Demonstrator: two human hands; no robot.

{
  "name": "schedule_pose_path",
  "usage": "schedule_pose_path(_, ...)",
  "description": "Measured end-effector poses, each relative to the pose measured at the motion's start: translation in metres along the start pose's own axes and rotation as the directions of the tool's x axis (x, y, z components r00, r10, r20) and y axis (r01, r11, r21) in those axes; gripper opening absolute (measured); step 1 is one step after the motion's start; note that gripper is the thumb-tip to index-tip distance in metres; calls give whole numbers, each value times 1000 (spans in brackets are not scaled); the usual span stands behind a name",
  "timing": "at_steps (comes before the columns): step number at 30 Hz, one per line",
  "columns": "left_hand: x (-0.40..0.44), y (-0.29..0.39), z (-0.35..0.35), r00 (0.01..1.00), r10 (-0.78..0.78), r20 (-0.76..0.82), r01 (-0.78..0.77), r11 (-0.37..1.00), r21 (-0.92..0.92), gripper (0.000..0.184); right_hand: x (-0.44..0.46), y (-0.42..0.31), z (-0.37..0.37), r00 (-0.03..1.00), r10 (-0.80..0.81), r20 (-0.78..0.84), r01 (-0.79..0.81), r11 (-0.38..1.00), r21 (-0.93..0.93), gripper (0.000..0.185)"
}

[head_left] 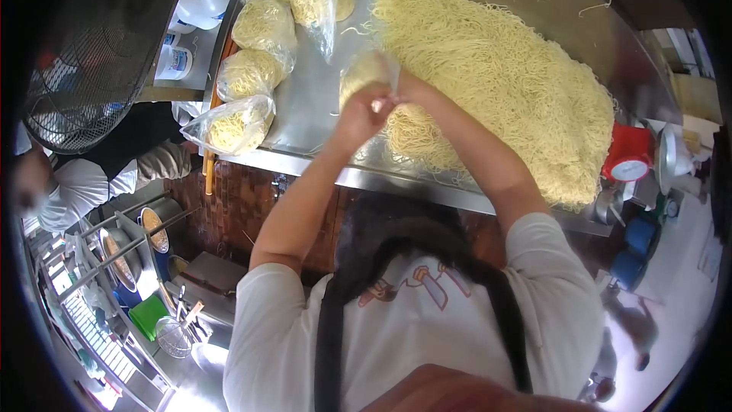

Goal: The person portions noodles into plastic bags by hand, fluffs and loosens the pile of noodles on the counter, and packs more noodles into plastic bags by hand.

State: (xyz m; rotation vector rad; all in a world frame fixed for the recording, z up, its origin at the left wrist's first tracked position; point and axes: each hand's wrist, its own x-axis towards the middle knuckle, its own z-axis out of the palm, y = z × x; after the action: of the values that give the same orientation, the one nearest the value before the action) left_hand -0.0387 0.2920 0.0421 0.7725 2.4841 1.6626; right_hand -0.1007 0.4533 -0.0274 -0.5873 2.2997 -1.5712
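Observation:
On the metal table, a clear plastic bag of noodles (357, 73) sits just beyond my hands. My left hand (367, 110) is closed, its fingers pinched at the gathered plastic of that bag. My right hand (412, 88) meets it there, fingers closed on the bag's neck. Part of the bag and some fingertips are hidden behind my hands. A large heap of loose pale-yellow noodles (496, 84) spreads to the right, and a smaller clump of noodles (415, 133) lies close below my right wrist.
Several filled bags (263, 27) line the table's left side, one bag (236, 126) at its front corner. A red scale (629, 152) stands past the noodle heap. To the left are a fan (80, 84), a person's sleeve (84, 191) and pots (122, 259).

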Motion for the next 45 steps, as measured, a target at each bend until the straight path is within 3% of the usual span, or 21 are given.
schedule_pose_path(3, 24, -14, -24, 983, 181, 40, -172, 807, 565, 53, -55, -37, -32, 992, -19, 128, 82, 859, -506, 58)
schedule_pose_path(6, 40, -70, 16, 963, 54, 264, -231, 669, 706, 63, -83, -32, -26, 962, 206, -177, -263, 541, -799, 63)
schedule_pose_path(7, 44, -72, 23, 935, -26, 352, -241, 683, 690, 65, -83, -27, -22, 964, 164, -211, -266, 524, -809, 64)
schedule_pose_path(10, 56, -59, 5, 874, -319, 367, 90, 848, 523, 63, -73, -15, -18, 962, 65, -267, -259, 533, -806, 67)
schedule_pose_path(11, 50, -55, -13, 938, -118, 326, -34, 904, 426, 60, -62, -10, -25, 963, 45, -265, -242, 569, -786, 70)
schedule_pose_path(16, 46, 50, -96, 955, -181, 233, 56, 886, 459, 51, -44, -55, -86, 933, 300, -197, -359, 762, -539, 74)
schedule_pose_path(19, 46, 97, -143, 934, -233, 269, 117, 915, 386, 41, -69, -57, -129, 855, 296, -426, -451, 829, -330, 67)
schedule_pose_path(20, 41, 109, -153, 983, -24, 182, -53, 912, 407, 37, -82, -58, -151, 790, 358, -498, -536, 798, -276, 62)
schedule_pose_path(22, 39, 121, -174, 967, -135, 218, 13, 876, 482, 49, -117, 9, -208, 786, 153, -599, -512, 705, -491, 59)
schedule_pose_path(23, 37, 119, -178, 979, -81, 185, -21, 870, 493, 46, -131, 18, -241, 758, 159, -632, -479, 794, -374, 56)
schedule_pose_path(24, 33, 112, -180, 989, -26, 149, -54, 861, 505, 43, -150, 46, -278, 774, -44, -632, -415, 719, -558, 52)
schedule_pose_path(28, 16, 40, -157, 972, 191, 139, -235, 802, 549, 39, -182, 36, -347, 624, 97, -775, -740, 390, -548, 41)
schedule_pose_path(30, 7, 1, -131, 975, -52, 216, -98, 770, 630, 46, -167, 41, -345, 648, 274, -711, -751, 74, -656, 41)
schedule_pose_path(32, -23, -44, -97, 995, -10, 96, -66, 660, 748, 55, -142, 35, -321, 732, 328, -596, -643, 44, -765, 41)
schedule_pose_path(33, -39, -51, -78, 988, -151, -16, 118, 698, 706, 63, -119, 15, -280, 816, 281, -505, -560, 166, -812, 42)
schedule_pose_path(35, -60, -28, -46, 956, -216, -199, 293, 759, 581, 64, -79, -36, -164, 899, 270, -344, -436, 624, -649, 49)
schedule_pose_path(36, -70, -20, -33, 960, -216, -180, 281, 777, 564, 62, -67, -52, -114, 954, 278, -114, -240, 479, -844, 43)
schedule_pose_path(38, -74, 1, -12, 922, -353, -158, 377, 733, 566, 62, -54, -14, -26, 994, 48, 100, 62, 508, -859, 42)
schedule_pose_path(40, -78, -36, -2, 935, -291, -203, 354, 732, 582, 46, -38, 8, 29, 993, -20, 114, 112, 418, -902, 43)
schedule_pose_path(43, -63, -64, -13, 860, -471, -197, 509, 760, 403, 27, 17, 42, 58, 921, 308, 239, -94, 771, -630, 48)
schedule_pose_path(45, -48, -25, -14, 927, -312, -207, 364, 880, 306, 20, 29, 32, 62, 921, 188, 340, -80, 948, -307, 41)
